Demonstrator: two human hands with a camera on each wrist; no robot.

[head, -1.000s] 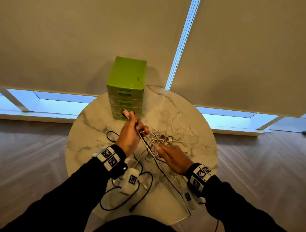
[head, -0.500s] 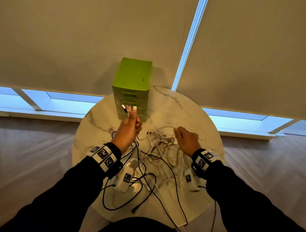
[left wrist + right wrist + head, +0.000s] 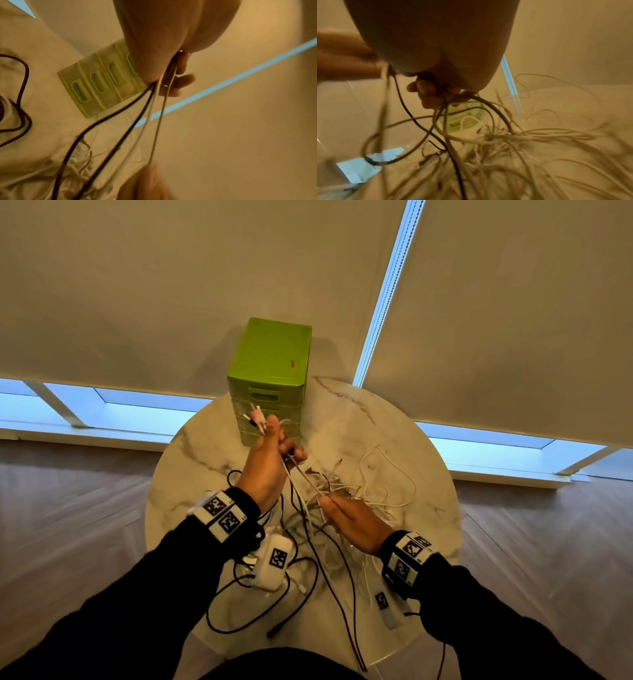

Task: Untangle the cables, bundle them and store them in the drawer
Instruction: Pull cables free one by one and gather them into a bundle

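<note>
A tangle of white and black cables [image 3: 346, 491] lies on the round marble table [image 3: 394, 433]. My left hand [image 3: 274, 453] is raised in front of the green drawer unit [image 3: 270, 371] and grips several cable ends, whose plugs [image 3: 255, 419] stick out above the thumb. In the left wrist view black and white strands [image 3: 154, 108] hang down from that fist. My right hand [image 3: 346, 518] is lower, at the near edge of the tangle, with its fingers [image 3: 426, 92] curled round several strands [image 3: 453, 105]. All drawers [image 3: 96, 83] look closed.
Loose black cable loops [image 3: 274, 604] trail over the table's near edge toward my body. A white wire loop [image 3: 394, 474] spreads to the right. Window blinds hang close behind the table, with wood floor on both sides.
My right hand came back from the far right of the tangle toward me and the centre, taking hold of strands. My left hand keeps the cable ends raised by the drawers.
</note>
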